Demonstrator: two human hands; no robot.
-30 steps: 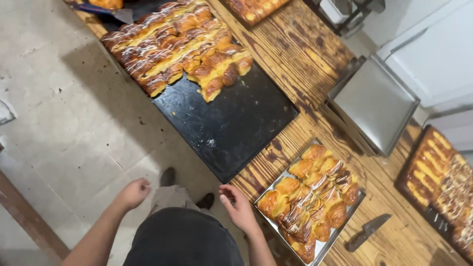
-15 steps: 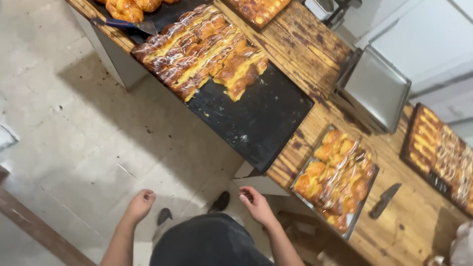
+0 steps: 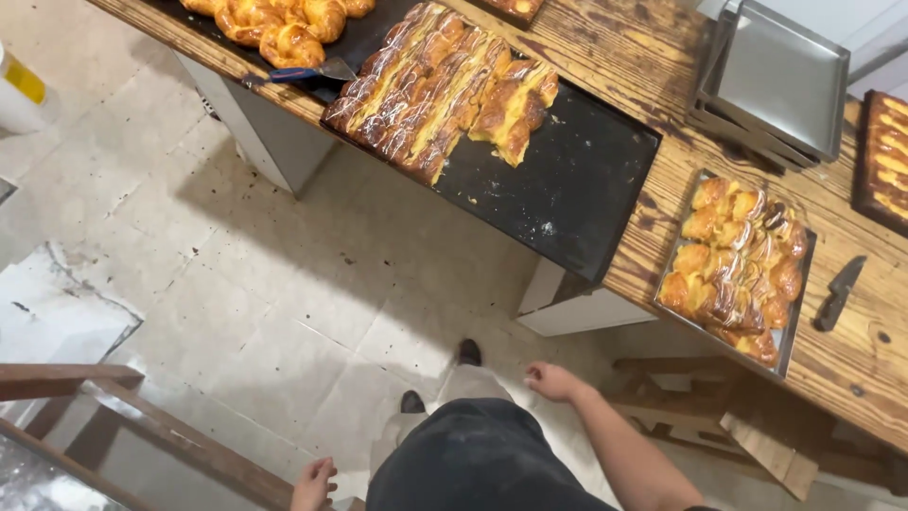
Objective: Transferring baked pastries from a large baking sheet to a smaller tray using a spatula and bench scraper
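Note:
I stand back from a long wooden table (image 3: 662, 66) and look down past my dark apron. My right hand (image 3: 553, 380) hangs below the table's edge, fingers loosely apart, holding nothing. My left hand (image 3: 314, 484) is low at my side near a wooden rail (image 3: 142, 426), also holding nothing. A black baking tray (image 3: 567, 180) on the table carries glazed pastry strips (image 3: 435, 85) at its far end. A small metal tray (image 3: 785, 331) to the right is packed with wrapped pastries (image 3: 733, 260).
A knife (image 3: 837, 293) lies on the table right of the small tray. Stacked metal trays (image 3: 776, 80) sit at the back, another tray of pastries (image 3: 884, 161) at far right, croissants (image 3: 274, 24) at top left. A wooden stool frame (image 3: 719, 416) stands under the table.
The view has swung and pulled back from the table. Both hands have dropped lower and apart, away from the table edge, with more floor showing.

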